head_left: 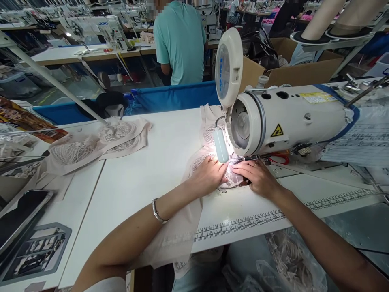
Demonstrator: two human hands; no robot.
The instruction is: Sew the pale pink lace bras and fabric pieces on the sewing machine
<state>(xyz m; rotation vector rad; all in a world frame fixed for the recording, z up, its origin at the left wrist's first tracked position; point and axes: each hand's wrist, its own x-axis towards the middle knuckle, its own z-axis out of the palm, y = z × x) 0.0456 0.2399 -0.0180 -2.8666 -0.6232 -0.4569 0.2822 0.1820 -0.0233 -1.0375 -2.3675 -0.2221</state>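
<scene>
The left hand [209,174] and right hand [258,177], nearly closed, held pale lace fabric [238,178] between them beside the sewing machine [288,115], the fabric trailing under the left forearm [138,225].

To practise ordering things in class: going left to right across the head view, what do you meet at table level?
Pale pink lace cups, round silver metal bangle, bare left hand, bare right hand, white written-on paper sheet.
</scene>
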